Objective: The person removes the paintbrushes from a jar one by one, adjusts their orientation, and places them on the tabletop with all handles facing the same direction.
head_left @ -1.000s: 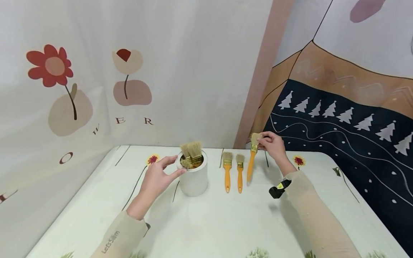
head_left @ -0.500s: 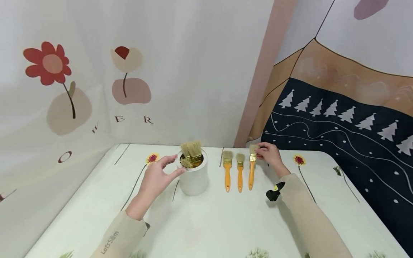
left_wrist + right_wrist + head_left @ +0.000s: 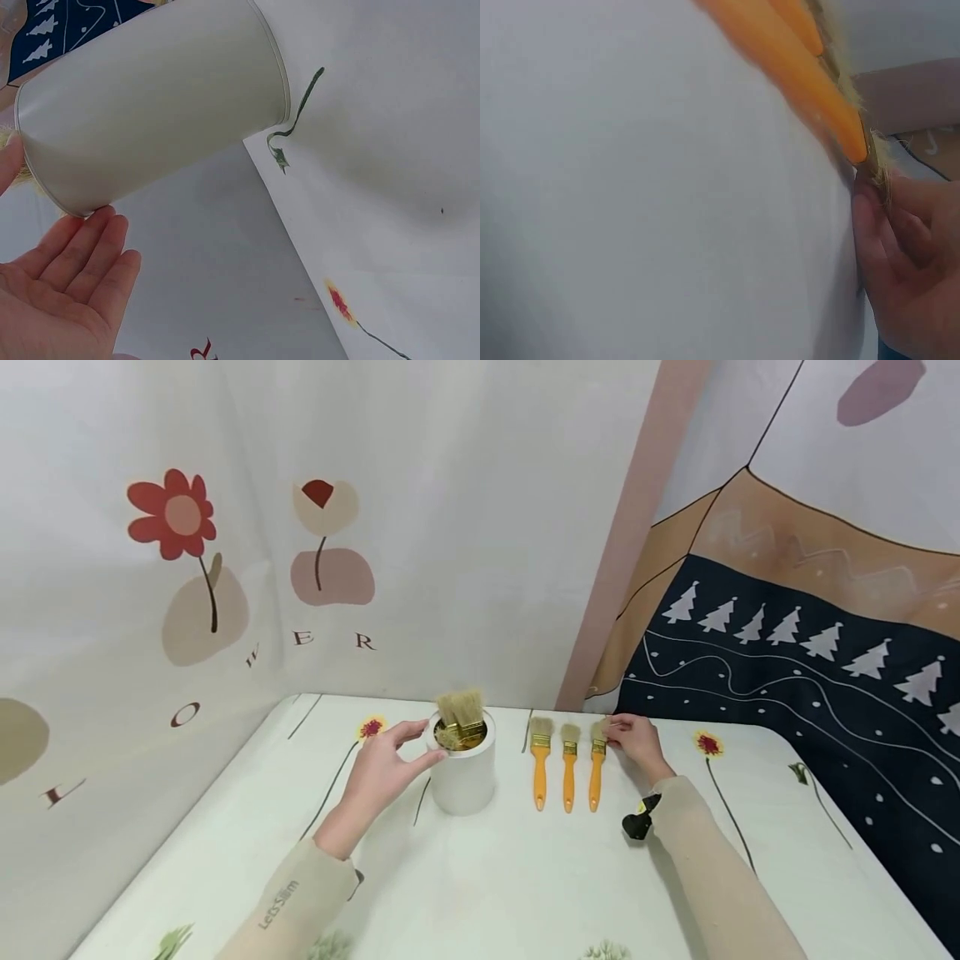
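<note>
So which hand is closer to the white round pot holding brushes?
Left. The left hand touches the white round pot at its rim; the right hand is apart, at the rightmost orange-handled brush.

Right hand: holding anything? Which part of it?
Yes. The right hand pinches the rightmost paintbrush at its bristle end, by the ferrule; the brush lies flat on the table, its orange handle free.
</note>
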A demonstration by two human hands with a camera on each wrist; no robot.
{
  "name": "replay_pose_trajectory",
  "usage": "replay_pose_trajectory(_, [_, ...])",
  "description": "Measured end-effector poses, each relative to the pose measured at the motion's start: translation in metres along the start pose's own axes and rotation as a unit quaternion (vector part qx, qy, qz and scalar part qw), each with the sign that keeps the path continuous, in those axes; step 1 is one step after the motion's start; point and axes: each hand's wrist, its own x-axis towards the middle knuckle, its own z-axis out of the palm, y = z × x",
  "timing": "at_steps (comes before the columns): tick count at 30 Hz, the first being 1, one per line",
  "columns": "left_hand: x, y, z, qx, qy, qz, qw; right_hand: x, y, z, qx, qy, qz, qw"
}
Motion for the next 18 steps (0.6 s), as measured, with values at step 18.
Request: replay_pose_trajectory(18, [-0.0006, 0.0000, 0.0020, 0.006, 0.003, -0.002, 1.0000, -0.0101, -0.0019, -0.0037, 0.025, -0.015, 0.016, 0.9995])
